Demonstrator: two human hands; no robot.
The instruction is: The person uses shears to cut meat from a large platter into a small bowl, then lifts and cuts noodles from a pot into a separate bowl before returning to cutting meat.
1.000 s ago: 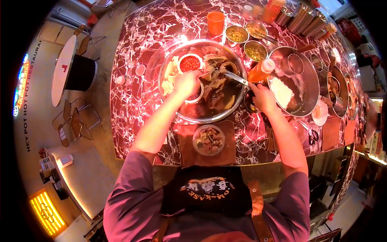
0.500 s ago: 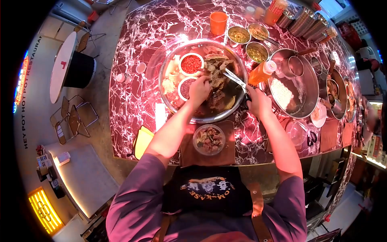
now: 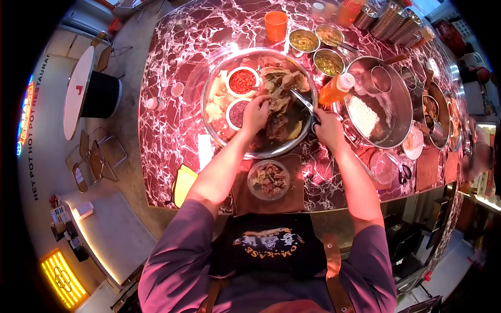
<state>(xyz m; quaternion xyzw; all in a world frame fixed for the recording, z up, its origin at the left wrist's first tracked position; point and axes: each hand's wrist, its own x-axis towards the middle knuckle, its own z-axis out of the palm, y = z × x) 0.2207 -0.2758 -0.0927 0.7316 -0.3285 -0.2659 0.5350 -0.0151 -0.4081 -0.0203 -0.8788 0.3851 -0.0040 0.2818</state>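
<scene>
My left hand (image 3: 255,116) reaches over the large steel bowl (image 3: 257,154), its fingers pinched on the edge of a dark piece of cooked meat (image 3: 279,99). With my right hand (image 3: 329,128) I hold metal scissors (image 3: 304,101), their blades pointing left and lying at the meat's right side. In the bowl stand a white cup of chopped red chili (image 3: 243,82) and a second cup of dark purplish bits (image 3: 236,115), partly behind my left hand. Pale pieces of food (image 3: 215,112) lie along the bowl's left side.
A clear tub of cut meat (image 3: 268,180) sits on a brown mat nearest me. Right of the bowl are an orange sauce bottle (image 3: 334,93) and a wide steel pan (image 3: 395,136). Behind stand small sauce bowls (image 3: 304,41) and an orange cup (image 3: 275,27). A yellow cloth (image 3: 183,187) lies front left.
The scissors have shifted slightly left and their blades look closer together against the meat. My left hand keeps its place at the meat. The whole view has shifted a little.
</scene>
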